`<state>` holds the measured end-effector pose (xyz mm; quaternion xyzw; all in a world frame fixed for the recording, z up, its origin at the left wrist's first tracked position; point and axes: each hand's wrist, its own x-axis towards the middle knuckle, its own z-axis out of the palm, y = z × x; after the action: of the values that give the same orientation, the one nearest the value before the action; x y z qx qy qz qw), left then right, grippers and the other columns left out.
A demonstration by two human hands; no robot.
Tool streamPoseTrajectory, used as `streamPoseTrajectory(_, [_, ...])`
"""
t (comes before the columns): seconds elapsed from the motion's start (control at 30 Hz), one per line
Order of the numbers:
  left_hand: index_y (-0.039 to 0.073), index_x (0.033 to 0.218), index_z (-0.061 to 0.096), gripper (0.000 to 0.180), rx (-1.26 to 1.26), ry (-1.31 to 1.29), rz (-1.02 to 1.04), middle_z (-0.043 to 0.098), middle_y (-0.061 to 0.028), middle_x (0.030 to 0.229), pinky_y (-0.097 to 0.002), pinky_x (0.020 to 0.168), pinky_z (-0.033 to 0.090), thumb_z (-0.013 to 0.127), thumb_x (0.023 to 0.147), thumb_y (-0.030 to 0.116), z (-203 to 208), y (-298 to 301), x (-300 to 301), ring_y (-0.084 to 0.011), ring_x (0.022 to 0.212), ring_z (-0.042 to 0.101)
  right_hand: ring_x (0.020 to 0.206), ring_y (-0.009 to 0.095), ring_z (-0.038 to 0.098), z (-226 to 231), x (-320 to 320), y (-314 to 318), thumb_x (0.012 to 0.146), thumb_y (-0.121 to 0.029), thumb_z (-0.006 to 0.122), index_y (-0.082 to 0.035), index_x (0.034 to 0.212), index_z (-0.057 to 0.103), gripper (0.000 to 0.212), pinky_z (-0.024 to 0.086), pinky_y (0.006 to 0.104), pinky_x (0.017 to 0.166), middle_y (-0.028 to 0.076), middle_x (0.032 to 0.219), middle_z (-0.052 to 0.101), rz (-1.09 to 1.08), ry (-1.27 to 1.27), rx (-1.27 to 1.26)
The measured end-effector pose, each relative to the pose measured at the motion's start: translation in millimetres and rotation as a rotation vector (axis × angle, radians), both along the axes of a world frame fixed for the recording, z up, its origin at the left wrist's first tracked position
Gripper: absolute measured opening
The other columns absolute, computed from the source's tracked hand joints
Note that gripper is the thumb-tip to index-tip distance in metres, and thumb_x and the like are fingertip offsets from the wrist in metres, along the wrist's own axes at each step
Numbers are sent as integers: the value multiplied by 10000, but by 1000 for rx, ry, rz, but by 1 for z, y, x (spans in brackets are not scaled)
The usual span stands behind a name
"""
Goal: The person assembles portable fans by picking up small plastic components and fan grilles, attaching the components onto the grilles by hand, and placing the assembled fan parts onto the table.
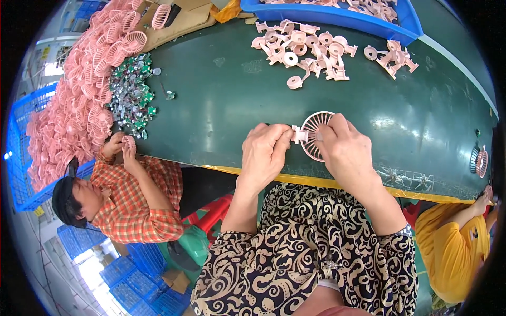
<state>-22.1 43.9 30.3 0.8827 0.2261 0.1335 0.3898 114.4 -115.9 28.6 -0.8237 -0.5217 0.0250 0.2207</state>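
Note:
Over the near edge of the green table, my left hand (266,152) pinches a small pale pink plastic bracket (299,135). My right hand (342,150) grips a round pink fan grille (312,149) with spokes, its fingers pressed at the middle. The bracket meets the grille's left rim; whether the two are joined I cannot tell. Farther off lies a pile of loose pink brackets with round rings (316,50), and a smaller group of the same parts (392,58) sits to its right.
A blue tray (363,23) of pink parts stands at the far edge. Pink grilles (87,105) heap up at the left, beside small motors with green boards (132,95). A co-worker in a checked shirt (139,197) works at left; another in yellow (456,247) sits at right.

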Motion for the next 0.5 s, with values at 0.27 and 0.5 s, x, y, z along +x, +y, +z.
streamPoseTrajectory(0.27, [11,995,713,272,77,-2,58,685,-107,738,-397,692,503,630,1037,267,6,-13,16,-276,737,650,852,287,694,4,3,2,830,-131,775,-52,899,670,148,571,409,660,104,918,571,19,10,-88])
streamPoseTrajectory(0.5, [39,925,707,292,-14,130,80,651,-112,622,-443,623,500,704,978,326,12,-14,16,-311,561,654,795,303,693,-8,7,1,832,-100,756,-55,871,657,116,579,425,638,110,905,575,23,11,101])
